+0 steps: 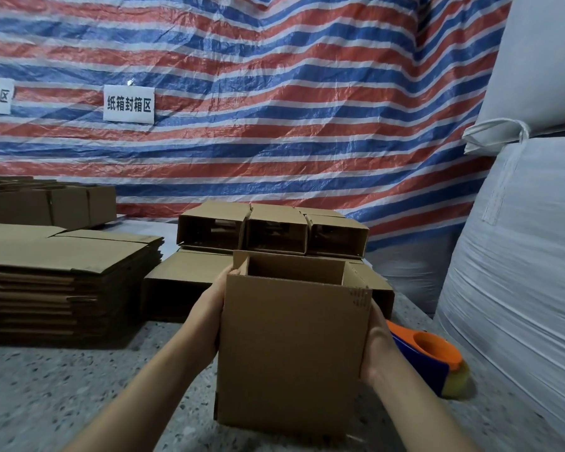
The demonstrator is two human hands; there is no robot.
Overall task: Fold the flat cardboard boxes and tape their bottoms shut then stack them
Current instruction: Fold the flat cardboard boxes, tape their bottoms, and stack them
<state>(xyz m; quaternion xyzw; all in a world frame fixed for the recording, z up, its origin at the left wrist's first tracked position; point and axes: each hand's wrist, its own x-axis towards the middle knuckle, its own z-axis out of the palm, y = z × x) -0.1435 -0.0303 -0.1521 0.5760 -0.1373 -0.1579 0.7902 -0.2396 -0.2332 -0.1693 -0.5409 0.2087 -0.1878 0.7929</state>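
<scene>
Head view: folded box (291, 347) upright w/ open top, nothing seen inside, held centre-front between both hands; left hand (209, 316) flat against its left wall, right hand (377, 345) flat on right wall, neither grip curled round it. Behind: folded boxes (274, 231) lying on sides, openings facing cam. Flat boxes (69, 275) stacked left. Tape dispenser (428, 360) just right of box. Sign (129, 103) reads 纸箱封箱区. Speckled desk (79, 386); striped tarp (274, 93) behind, white sacks (519, 256) right.
</scene>
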